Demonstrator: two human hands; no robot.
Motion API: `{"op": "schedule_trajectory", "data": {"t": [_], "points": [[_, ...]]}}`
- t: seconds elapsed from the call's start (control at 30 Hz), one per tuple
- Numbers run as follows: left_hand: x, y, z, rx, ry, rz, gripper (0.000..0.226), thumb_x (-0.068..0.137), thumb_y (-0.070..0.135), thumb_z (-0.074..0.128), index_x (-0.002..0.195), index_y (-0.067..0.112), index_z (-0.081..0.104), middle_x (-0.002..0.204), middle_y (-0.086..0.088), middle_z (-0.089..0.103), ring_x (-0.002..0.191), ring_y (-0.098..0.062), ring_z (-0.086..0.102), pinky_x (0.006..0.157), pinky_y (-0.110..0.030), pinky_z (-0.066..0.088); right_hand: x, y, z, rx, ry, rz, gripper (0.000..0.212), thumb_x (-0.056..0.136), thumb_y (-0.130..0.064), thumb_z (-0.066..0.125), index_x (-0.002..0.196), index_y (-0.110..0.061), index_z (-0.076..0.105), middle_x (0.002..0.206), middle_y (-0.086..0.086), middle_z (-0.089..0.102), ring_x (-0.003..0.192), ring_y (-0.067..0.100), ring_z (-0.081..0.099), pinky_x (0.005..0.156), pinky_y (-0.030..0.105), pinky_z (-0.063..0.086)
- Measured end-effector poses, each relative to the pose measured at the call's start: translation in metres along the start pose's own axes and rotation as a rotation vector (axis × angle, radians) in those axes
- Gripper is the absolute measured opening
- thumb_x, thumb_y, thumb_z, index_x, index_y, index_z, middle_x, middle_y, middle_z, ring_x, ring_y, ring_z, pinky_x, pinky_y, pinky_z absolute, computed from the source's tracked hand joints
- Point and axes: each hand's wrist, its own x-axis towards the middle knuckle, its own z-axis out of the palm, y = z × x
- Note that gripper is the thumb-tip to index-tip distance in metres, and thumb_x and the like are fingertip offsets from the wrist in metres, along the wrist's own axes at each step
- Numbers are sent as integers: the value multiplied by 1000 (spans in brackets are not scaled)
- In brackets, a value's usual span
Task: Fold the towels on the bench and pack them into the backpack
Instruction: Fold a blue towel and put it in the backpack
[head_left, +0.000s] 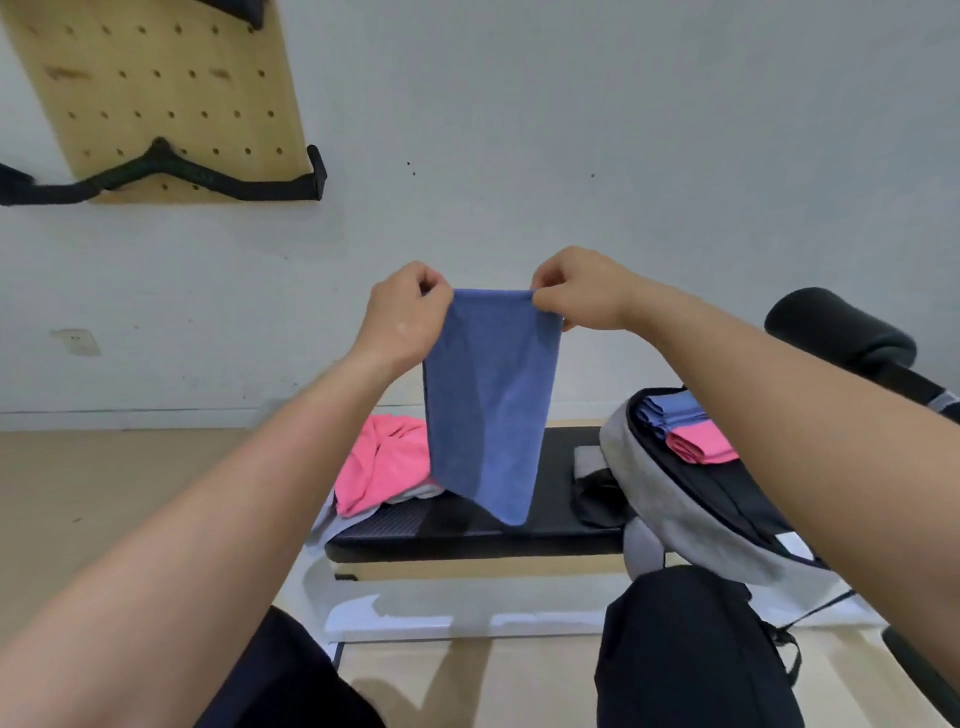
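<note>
Plainly, everything here turns on how the blue towel (493, 405) hangs. Its long axis runs straight down from the two hands, and its narrow top edge is stretched level between them. The left hand (405, 312) pinches the top left corner with curled fingers and thumb. The right hand (576, 293) pinches the top right corner the same way. Both hands are raised in front of the chest, near each other, with only the towel's width between them.

The towel looks already doubled lengthwise. Its lower end comes to a slanted point in front of the bench (550, 525), and whether that tip touches the pad I cannot tell. So the bench lies directly below and beyond the hands. My judgement is that the next fold needs the bottom end brought up to the top edge, or the cloth lowered flat onto the pad.

The backpack (644, 493) lies open on the right end of the bench, nearer the right hand. The unfolded heap sits at the left end, nearer the left hand.

Counted, there is one blue towel in the air. One crumpled pink towel (379, 462) lies on the bench, with a pale cloth (415, 493) under it, probably one more towel. Inside the backpack sit a folded blue stack (670, 410), whose layers I cannot count, and one folded pink towel (701, 447) just beside it. There is one backpack and one bench.
</note>
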Motion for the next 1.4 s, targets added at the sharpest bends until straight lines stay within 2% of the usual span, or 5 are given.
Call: {"op": "schedule_trajectory", "data": {"t": [0.2,0.5,0.87,1.27,1.4], "points": [[-7,-5,17,-52,-22,13,16,93,12,46,102,19,57,83,8,55,73,-3,50,56,-8,36,-7,11,14,449,110,108,24,83,-5,36,63,-18,29,66,2,26,63,21,24,53,29,36],[16,-86,94,134,-288,-3,25,90,16,61,115,20,62,98,-2,61,85,-20,59,77,-35,53,31,99,88,207,93,232,31,92,-5,39,114,-13,58,101,-2,58,91,16,54,76,29,43],[64,-155,198,163,-306,-69,19,90,6,59,104,17,66,102,-6,63,84,-28,67,77,-44,60,95,190,145,108,133,368,29,89,3,45,102,-11,67,82,15,66,71,31,72,68,41,61],[11,-144,167,101,-273,82,23,84,7,57,98,18,70,88,11,65,84,-8,58,65,0,36,36,183,150,660,98,444,29,90,7,44,102,-9,65,98,12,66,82,24,74,76,36,62],[3,-139,157,49,-217,48,19,85,8,56,95,20,68,81,18,62,80,-12,62,71,-9,45,12,182,165,602,109,349,41,84,3,64,120,-16,60,102,-1,67,86,17,69,74,29,60]]}}
